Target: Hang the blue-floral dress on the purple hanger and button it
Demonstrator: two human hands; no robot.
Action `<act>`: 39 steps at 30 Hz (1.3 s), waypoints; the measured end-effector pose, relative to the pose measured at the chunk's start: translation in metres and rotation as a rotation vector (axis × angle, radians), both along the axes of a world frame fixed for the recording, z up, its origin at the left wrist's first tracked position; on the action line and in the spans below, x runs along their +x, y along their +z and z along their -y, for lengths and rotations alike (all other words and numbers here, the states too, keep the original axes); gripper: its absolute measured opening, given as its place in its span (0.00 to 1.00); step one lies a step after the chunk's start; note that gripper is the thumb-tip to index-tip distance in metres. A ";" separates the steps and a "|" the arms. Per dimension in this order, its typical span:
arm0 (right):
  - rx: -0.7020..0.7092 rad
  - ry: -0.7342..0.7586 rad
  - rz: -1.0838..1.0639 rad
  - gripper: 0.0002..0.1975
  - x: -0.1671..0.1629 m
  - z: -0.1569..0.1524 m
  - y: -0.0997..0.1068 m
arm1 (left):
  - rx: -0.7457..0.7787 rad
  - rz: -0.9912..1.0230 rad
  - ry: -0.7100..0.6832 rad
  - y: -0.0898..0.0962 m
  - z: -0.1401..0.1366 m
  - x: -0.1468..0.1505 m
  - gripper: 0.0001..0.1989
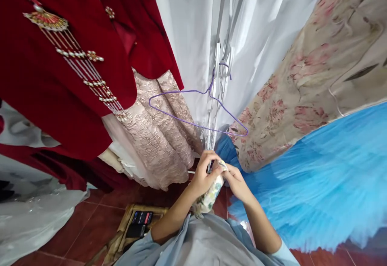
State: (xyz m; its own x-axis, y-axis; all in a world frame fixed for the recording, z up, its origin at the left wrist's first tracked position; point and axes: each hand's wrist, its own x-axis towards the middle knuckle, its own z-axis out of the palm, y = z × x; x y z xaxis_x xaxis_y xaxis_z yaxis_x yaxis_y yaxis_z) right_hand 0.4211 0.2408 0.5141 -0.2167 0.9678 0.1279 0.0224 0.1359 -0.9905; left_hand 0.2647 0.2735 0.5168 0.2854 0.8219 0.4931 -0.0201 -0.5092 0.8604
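In front of my body, both hands hold a small bundled cloth [213, 194] with a white, yellow and green floral print. My left hand [204, 174] pinches its upper end from the left. From the other side, the fingers of my right hand [237, 180] close on the same end. The cloth hangs down from my fingers toward my lap, and its exact kind cannot be made out. Just beyond my hands, a bare purple wire hanger [209, 91] hangs by its hook from a white chain-like strip [218, 82].
Red garments [75, 68] with beaded trim and a pink textured skirt [160, 137] hang left. A floral beige dress [299, 80] and blue tulle [317, 169] are on the right, white curtains [187, 24] behind. A phone [142, 217] lies on a wooden stool [122, 227].
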 end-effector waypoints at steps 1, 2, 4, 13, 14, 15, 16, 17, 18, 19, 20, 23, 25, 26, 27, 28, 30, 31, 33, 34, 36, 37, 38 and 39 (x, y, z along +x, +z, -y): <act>0.002 -0.014 -0.015 0.18 0.004 -0.001 0.003 | -0.106 0.026 -0.121 -0.007 -0.003 -0.002 0.20; 0.013 -0.021 -0.011 0.17 0.009 -0.001 0.006 | -0.228 0.038 -0.257 -0.016 -0.005 -0.005 0.29; 0.061 -0.045 0.034 0.17 0.025 -0.002 0.015 | -0.448 -0.009 -0.484 -0.031 -0.007 -0.011 0.33; 0.499 -0.575 0.193 0.11 0.129 -0.067 0.048 | -0.382 -0.497 -0.179 -0.023 -0.008 -0.057 0.17; 0.509 -0.570 0.170 0.10 0.135 -0.082 0.050 | -0.356 -0.496 -0.170 -0.018 -0.008 -0.060 0.18; 0.496 -0.552 0.152 0.10 0.138 -0.096 0.054 | -0.329 -0.486 -0.173 -0.013 -0.008 -0.062 0.19; 0.470 -0.531 0.144 0.10 0.138 -0.110 0.058 | -0.300 -0.473 -0.178 -0.009 -0.008 -0.062 0.20; 0.443 -0.512 0.145 0.10 0.135 -0.122 0.063 | -0.265 -0.460 -0.171 -0.005 -0.008 -0.062 0.20; 0.419 -0.487 0.157 0.10 0.129 -0.133 0.069 | -0.225 -0.451 -0.143 0.000 -0.008 -0.061 0.21; 0.393 -0.446 0.170 0.12 0.122 -0.142 0.074 | -0.182 -0.448 -0.096 0.004 -0.009 -0.061 0.21; 0.348 -0.381 0.183 0.14 0.113 -0.149 0.080 | -0.140 -0.453 -0.039 0.007 -0.010 -0.062 0.21; 0.101 -0.137 0.203 0.25 0.090 -0.157 0.092 | -0.015 -0.503 0.144 0.016 -0.018 -0.075 0.18; -0.021 -0.096 0.185 0.28 0.084 -0.155 0.095 | 0.079 -0.545 0.254 0.018 -0.027 -0.094 0.15; -0.043 -0.111 0.167 0.29 0.085 -0.154 0.096 | 0.128 -0.572 0.296 0.018 -0.032 -0.105 0.14; -0.050 -0.131 0.146 0.30 0.088 -0.153 0.096 | 0.174 -0.605 0.330 0.019 -0.037 -0.118 0.14; -0.056 -0.144 0.130 0.30 0.092 -0.153 0.096 | 0.212 -0.646 0.358 0.019 -0.043 -0.130 0.13; -0.068 -0.141 0.130 0.31 0.099 -0.153 0.096 | 0.254 -0.742 0.412 0.021 -0.056 -0.153 0.11; -0.068 -0.136 0.142 0.31 0.102 -0.153 0.096 | 0.260 -0.780 0.449 0.023 -0.063 -0.163 0.10; -0.061 -0.126 0.172 0.32 0.102 -0.153 0.096 | 0.239 -0.821 0.509 0.029 -0.081 -0.178 0.08; -0.061 -0.129 0.182 0.32 0.100 -0.153 0.096 | 0.217 -0.829 0.520 0.033 -0.092 -0.184 0.08; -0.068 -0.155 0.188 0.33 0.095 -0.151 0.095 | 0.162 -0.840 0.492 0.041 -0.115 -0.191 0.09; -0.072 -0.174 0.184 0.32 0.091 -0.150 0.094 | 0.137 -0.847 0.466 0.046 -0.127 -0.192 0.10; -0.073 -0.194 0.177 0.32 0.088 -0.149 0.093 | 0.123 -0.848 0.442 0.050 -0.138 -0.193 0.11; -0.075 -0.208 0.168 0.31 0.084 -0.148 0.091 | 0.125 -0.834 0.432 0.053 -0.148 -0.194 0.12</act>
